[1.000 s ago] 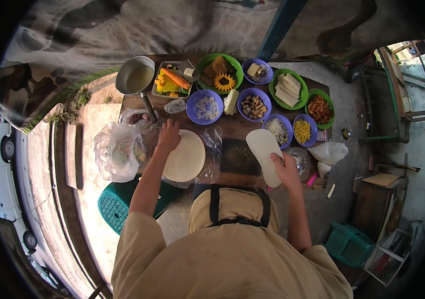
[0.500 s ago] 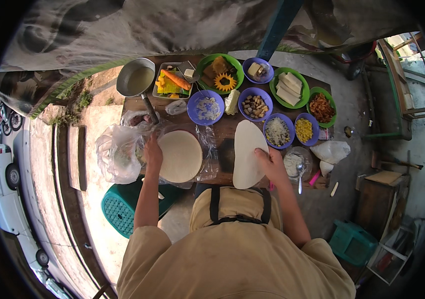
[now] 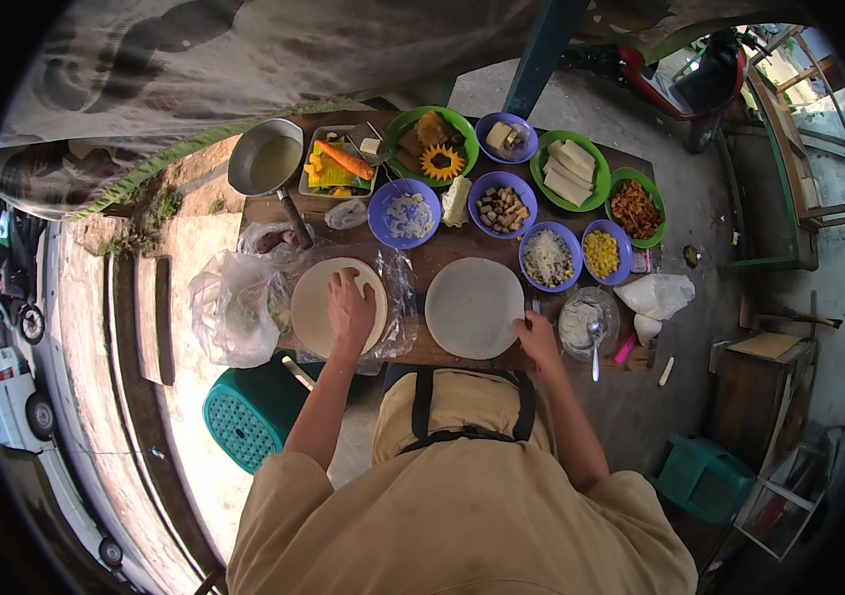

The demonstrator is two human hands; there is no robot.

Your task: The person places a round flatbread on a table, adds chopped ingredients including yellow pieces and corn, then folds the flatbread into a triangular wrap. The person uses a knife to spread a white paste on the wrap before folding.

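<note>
A round, pale dough sheet [image 3: 472, 307] lies flat on the wooden table in front of me. My right hand [image 3: 541, 342] has its fingers closed at the sheet's right edge. To the left, a similar round of pale dough [image 3: 312, 315] rests on clear plastic [image 3: 400, 297]. My left hand [image 3: 350, 309] lies over it, fingers apart and bent, fingertips touching its surface. Close to the right hand stands a clear bowl of white paste [image 3: 577, 325] with a metal spoon [image 3: 596, 359] in it.
Purple bowls of grated white food [image 3: 548, 260], yellow corn [image 3: 602, 254] and browned cubes [image 3: 502, 211] stand beyond the sheet. Green plates hold white strips [image 3: 569, 173] and reddish shreds [image 3: 636, 208]. A saucepan [image 3: 272, 162] sits at the far left, near a plastic bag [image 3: 236, 309].
The dough sheet, held tilted in my right hand before, now lies flat on the table. My left hand has moved from beside the left dough round onto it.
</note>
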